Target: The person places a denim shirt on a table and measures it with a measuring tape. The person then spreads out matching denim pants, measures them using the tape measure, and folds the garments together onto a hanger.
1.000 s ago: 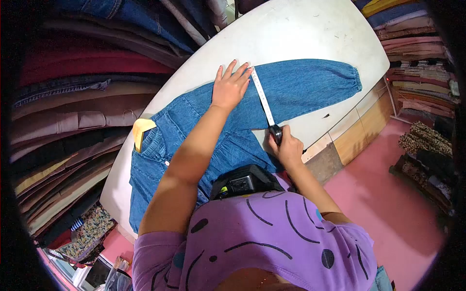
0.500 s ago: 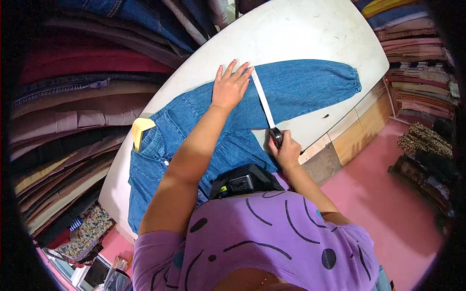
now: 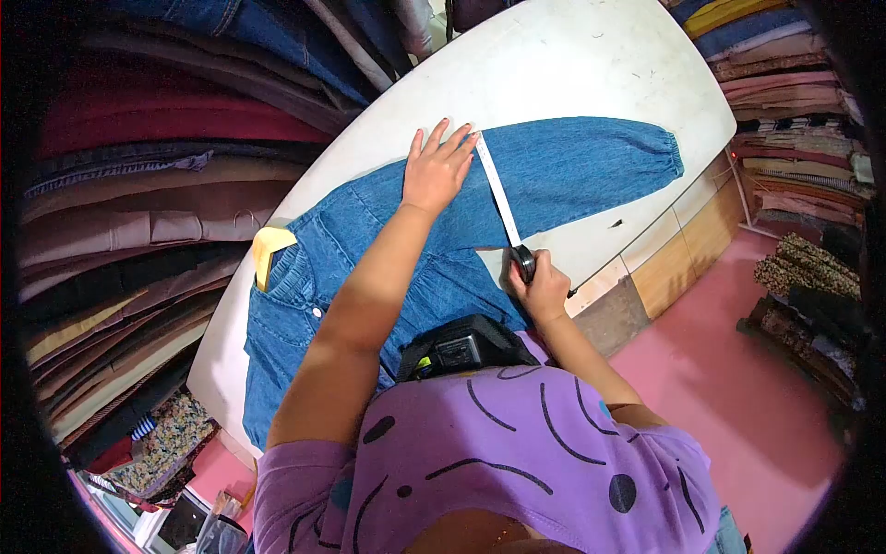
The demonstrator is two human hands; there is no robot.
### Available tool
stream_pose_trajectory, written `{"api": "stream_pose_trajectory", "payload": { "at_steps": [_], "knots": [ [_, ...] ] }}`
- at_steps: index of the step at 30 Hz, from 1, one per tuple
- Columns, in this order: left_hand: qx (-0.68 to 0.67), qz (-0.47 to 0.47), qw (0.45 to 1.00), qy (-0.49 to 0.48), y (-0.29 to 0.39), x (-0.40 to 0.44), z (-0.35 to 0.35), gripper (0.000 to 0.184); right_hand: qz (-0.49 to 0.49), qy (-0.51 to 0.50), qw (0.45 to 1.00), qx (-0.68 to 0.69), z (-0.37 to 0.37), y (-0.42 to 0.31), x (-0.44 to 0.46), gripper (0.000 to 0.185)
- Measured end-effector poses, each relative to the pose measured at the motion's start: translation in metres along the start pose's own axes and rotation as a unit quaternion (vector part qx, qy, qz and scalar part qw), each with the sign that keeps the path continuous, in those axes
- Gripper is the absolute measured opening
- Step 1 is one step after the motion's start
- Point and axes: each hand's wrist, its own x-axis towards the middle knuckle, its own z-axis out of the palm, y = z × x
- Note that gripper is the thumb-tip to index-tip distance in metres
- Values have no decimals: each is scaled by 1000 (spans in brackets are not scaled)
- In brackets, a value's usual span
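A blue denim garment (image 3: 581, 166) lies spread on the white table (image 3: 554, 65), one sleeve stretched to the right. Across that sleeve runs a white measuring tape (image 3: 498, 196). My left hand (image 3: 436, 174) rests on the denim with fingers spread, its fingertips beside the tape's upper end. The black tape case (image 3: 524, 263) is gripped in my right hand (image 3: 543, 286), just below the sleeve's lower edge. A yellow hanger (image 3: 270, 249) sticks out of the garment's neck.
Dark and brown clothes (image 3: 138, 212) hang along the left. Folded fabrics (image 3: 794, 120) are stacked at the right, with more cloth (image 3: 812, 314) beneath them. A black device (image 3: 457, 349) sits at my waist, over the garment's lower part.
Compared with the earlier frames, my right hand and the tape case are slightly lower. My left hand keeps its place on the denim.
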Motion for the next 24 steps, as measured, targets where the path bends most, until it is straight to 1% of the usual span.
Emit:
{"api": "stream_pose_trajectory", "payload": {
  "at_steps": [1,2,3,4,5,6,7,8,9,10,11,12,13,14,15,16,17,18,19,20,21,22,23,24],
  "knots": [
    [-5,-3,1000,-2,0,0,0,33,-1,1,1000,0,-1,-1,1,31],
    [-3,-3,1000,0,-1,0,1,33,17,-13,1000,6,-3,-2,2,31],
    [-23,-6,999,-26,-1,0,0,37,34,-28,999,11,-4,-3,3,31],
    [-41,-11,998,-50,-3,1,-2,43,26,-28,999,13,-6,-2,4,31],
    [-32,-20,998,-41,-3,0,-6,43,58,-49,997,29,-9,0,6,31],
    [-49,-46,995,-67,2,-4,-20,50,84,-74,993,46,-10,1,9,32],
    [-64,-78,991,-90,3,-10,-32,57,118,-87,980,132,-12,5,11,32],
    [-78,-89,991,-65,-3,-21,-39,68,149,-89,957,234,-3,26,7,32],
    [-57,-110,991,-54,-12,-36,-53,68,136,-90,943,291,-13,34,9,32],
    [-49,-120,992,-10,-19,-52,-68,67,144,-38,945,292,-19,39,6,36],
    [-41,-125,991,33,-27,-68,-81,67,226,-35,910,346,-33,40,9,36],
    [-2,-162,986,50,-41,-88,-95,65,267,-135,852,428,-62,43,20,34],
    [24,-211,973,86,-60,-115,-105,60,281,-143,809,495,-65,68,17,34],
    [16,-257,955,147,-83,-143,-112,55,289,-138,781,536,-81,65,19,37],
    [44,-299,936,182,-104,-168,-125,44,273,-155,767,559,-98,72,19,39],
    [21,-402,899,173,-126,-204,-136,41,253,-217,717,613,-110,93,16,40],
    [182,-391,881,194,-149,-242,-131,39,244,-231,700,630,-113,110,7,39],
    [296,-511,801,101,-147,-261,-135,41,251,-257,673,647,-116,126,1,33],
    [297,-515,797,109,-149,-279,-145,41,280,-271,671,631,-114,149,-8,31],
    [210,-549,809,26,-153,-296,-155,45,328,-320,690,560,-115,166,-10,32],
    [120,-572,809,-55,-154,-305,-162,50,372,-365,704,483,-112,179,-11,34],
    [119,-576,808,-44,-153,-303,-170,50,285,-374,782,408,-90,195,-22,32],
    [93,-577,802,-124,-154,-298,-183,54,194,-376,846,326,-72,203,-28,31],
    [65,-575,790,-203,-155,-297,-192,58,222,-420,831,289,-63,189,-29,32]
  ]
}}
